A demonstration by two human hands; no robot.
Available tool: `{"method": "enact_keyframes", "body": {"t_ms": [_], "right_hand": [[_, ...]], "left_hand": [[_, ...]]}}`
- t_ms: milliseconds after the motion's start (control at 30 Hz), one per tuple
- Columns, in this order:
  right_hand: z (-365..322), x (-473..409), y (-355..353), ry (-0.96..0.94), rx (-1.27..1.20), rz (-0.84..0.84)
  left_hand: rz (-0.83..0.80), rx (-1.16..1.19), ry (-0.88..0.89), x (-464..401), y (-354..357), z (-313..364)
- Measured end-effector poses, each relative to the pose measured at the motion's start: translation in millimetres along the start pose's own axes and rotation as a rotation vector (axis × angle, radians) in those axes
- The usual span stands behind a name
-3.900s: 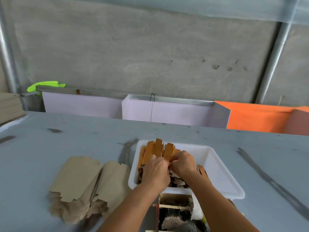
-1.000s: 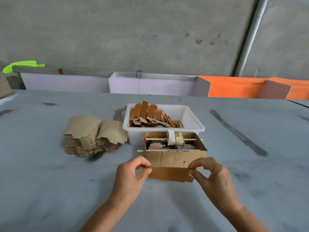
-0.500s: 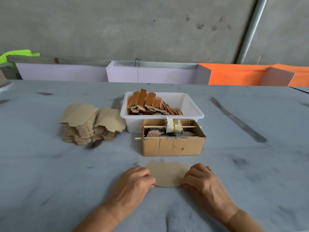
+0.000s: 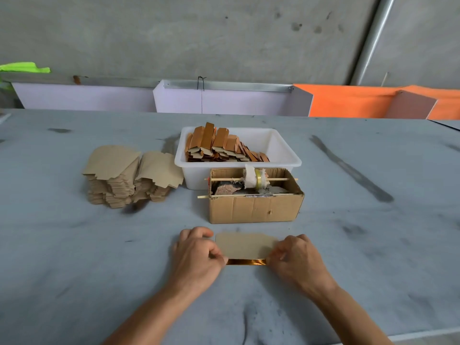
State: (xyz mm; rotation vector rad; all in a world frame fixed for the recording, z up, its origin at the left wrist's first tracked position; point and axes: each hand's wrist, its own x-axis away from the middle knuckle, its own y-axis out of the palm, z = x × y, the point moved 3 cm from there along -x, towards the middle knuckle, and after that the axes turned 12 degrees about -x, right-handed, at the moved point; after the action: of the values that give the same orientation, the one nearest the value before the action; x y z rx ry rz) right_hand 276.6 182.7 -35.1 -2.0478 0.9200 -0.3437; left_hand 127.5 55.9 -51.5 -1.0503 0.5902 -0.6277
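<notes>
A tan card blank [image 4: 245, 245] lies flat on the grey table [image 4: 74, 245] near the cardboard box [image 4: 254, 209], with gold foil [image 4: 246, 262] showing along its near edge. The left hand [image 4: 199, 260] and right hand [image 4: 296, 260] pinch its opposite ends, fingers curled.

White tub [image 4: 282, 148] (half full), cardboard box [image 4: 254, 209]

Grey concrete wall [image 4: 199, 33], stained; metal pipe [image 4: 371, 38] at right. Grey table [image 4: 74, 257], scuffed. Lilac panels [image 4: 87, 97] and orange panels [image 4: 348, 100] behind it

card [image 4: 245, 246] tan, near edge gold | tub [image 4: 286, 155] white | box [image 4: 254, 209] brown
</notes>
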Motion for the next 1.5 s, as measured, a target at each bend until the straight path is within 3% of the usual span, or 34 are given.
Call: {"method": "enact_keyframes", "body": {"t_ms": [267, 467, 533, 600, 700, 767, 867, 1333, 1500], "right_hand": [[-1, -13, -2, 0.274, -0.074, -0.038], [6, 4, 2, 0.106, -0.33, 0.069], [5, 12, 4, -0.043, -0.293, 0.128], [0, 18, 4, -0.195, -0.189, 0.221], [-17, 25, 3, -0.431, 0.165, 0.338], [-27, 31, 7, -0.504, 0.36, 0.325], [-33, 37, 17, -0.526, 0.481, 0.309], [-9, 41, 13, -0.508, 0.334, 0.3], [3, 50, 5, -0.475, 0.305, 0.317]], "left_hand": [[-0.042, -0.064, -0.169, -7, 4, -1], [0.048, 0.019, -0.2, 3, 3, -3], [0.123, -0.031, -0.112, 9, -2, 2], [0.22, -0.11, 0.106, 14, -7, 14], [0.394, -0.259, 0.475, 28, -10, 35], [0.402, -0.381, 0.554, 35, -9, 41], [0.33, -0.474, 0.579, 39, -6, 44], [0.237, -0.457, 0.642, 40, -14, 27], [0.181, -0.388, 0.534, 41, -25, 6]]}}
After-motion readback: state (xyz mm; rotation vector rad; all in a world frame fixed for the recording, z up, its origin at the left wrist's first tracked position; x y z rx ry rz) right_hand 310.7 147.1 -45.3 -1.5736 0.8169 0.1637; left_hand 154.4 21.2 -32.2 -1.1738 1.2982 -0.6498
